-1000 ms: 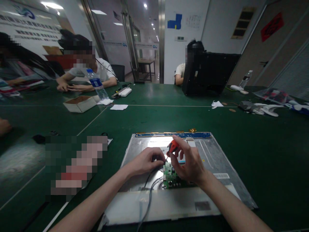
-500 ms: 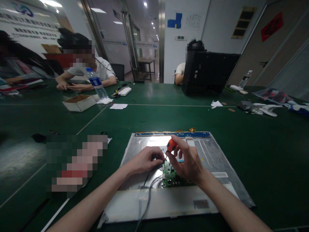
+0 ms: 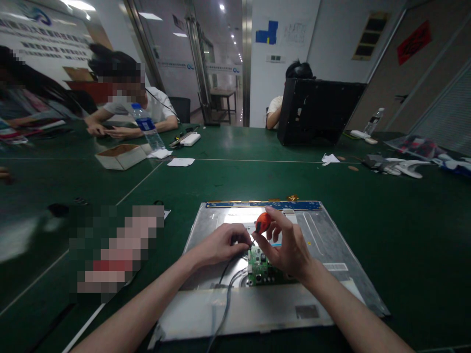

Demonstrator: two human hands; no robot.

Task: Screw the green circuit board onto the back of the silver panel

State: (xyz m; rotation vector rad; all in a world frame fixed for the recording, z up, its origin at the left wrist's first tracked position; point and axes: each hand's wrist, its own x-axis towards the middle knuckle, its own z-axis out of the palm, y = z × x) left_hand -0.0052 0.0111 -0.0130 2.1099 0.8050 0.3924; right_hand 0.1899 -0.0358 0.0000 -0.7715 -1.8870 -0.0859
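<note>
A flat metal-backed display panel lies on the green table in front of me. On it sits a green circuit board, partly covered by my right hand. That hand is closed around the short red-and-black handle of a screwdriver, its thin shaft slanting down to the board's upper left corner. My left hand is pinched at that corner beside the screwdriver tip; whatever its fingertips grip is hidden. Grey cables run from the board's left side over the panel's near edge.
A blue board strip lines the panel's far edge. To the left lies a blurred-out pinkish item. Farther back are an open box, a water bottle and a black monitor-like case. Other people sit around the table.
The screwdriver handle has turned slightly in my right hand, its dark patches shifted. My left hand stays in place. At the far left edge, part of another person's hand has come into view.
</note>
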